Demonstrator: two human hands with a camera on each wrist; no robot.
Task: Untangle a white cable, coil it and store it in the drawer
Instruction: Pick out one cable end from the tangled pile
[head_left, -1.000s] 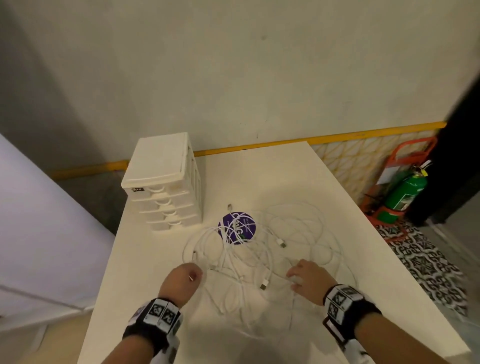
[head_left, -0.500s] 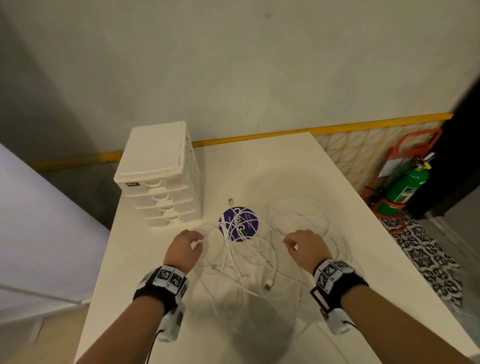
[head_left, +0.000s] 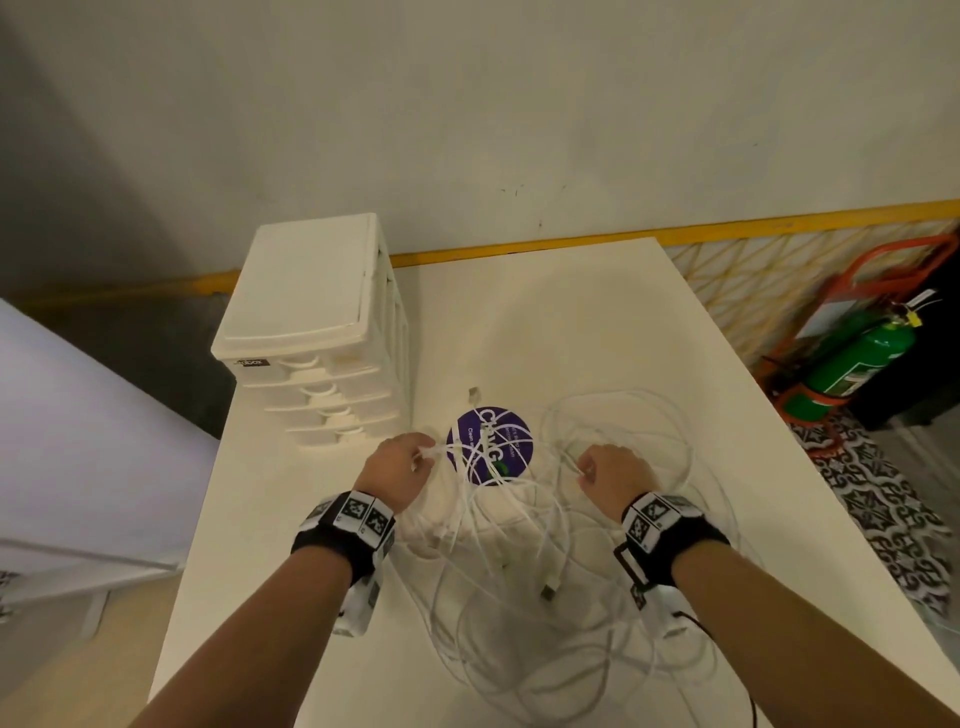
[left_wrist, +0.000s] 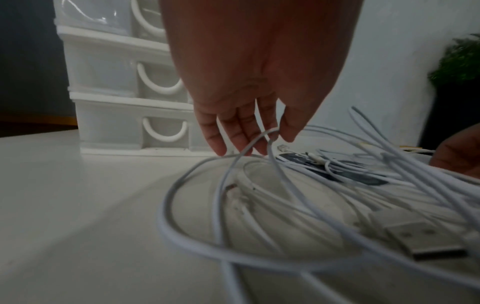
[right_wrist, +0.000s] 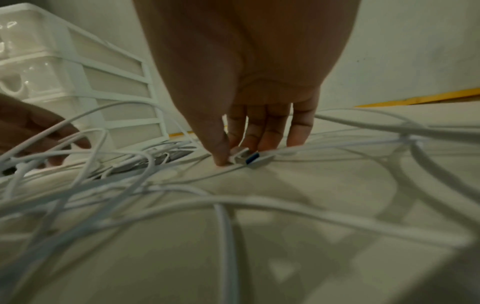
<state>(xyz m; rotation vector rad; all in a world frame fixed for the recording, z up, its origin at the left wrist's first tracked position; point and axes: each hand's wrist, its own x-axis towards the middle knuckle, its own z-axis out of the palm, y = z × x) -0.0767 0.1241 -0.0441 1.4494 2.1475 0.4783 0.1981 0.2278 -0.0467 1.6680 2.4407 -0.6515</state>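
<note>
While both hands work the tangle, the white cables (head_left: 498, 545) lie heaped on the white table (head_left: 597, 332).
The left hand (head_left: 396, 470) pinches a loop of cable between thumb and fingers (left_wrist: 233, 131), lifting it just beside the white drawer unit (head_left: 311, 332), whose drawers are closed. The right hand (head_left: 615, 478) pinches a blue-tipped USB plug (right_wrist: 255, 159) against the tabletop. A round purple sticker (head_left: 489, 445) lies under the strands between the hands.

Fingers (left_wrist: 262, 131) pinching white cable (left_wrist: 259, 139)
</note>
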